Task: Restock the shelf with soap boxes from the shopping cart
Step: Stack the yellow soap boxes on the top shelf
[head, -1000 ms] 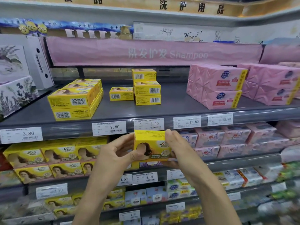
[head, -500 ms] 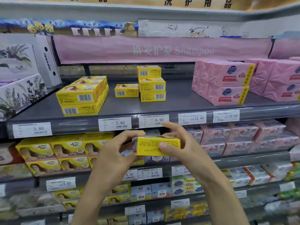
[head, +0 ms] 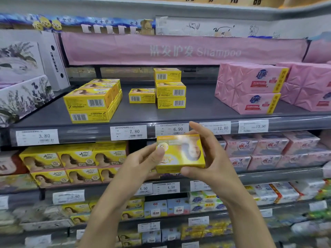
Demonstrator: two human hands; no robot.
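We hold one soap box [head: 180, 153] in both hands, with the left hand [head: 143, 163] pinching its left edge and the right hand [head: 213, 158] gripping its right end. It sits just in front of the shelf [head: 197, 111] lip, not yet placed. Already up there are a stack of three [head: 170, 90], a single box [head: 142, 96] just beside it, and a two-layer yellow pile [head: 93, 101] with three along its top. The cart is out of view, so we cannot tell what remains.
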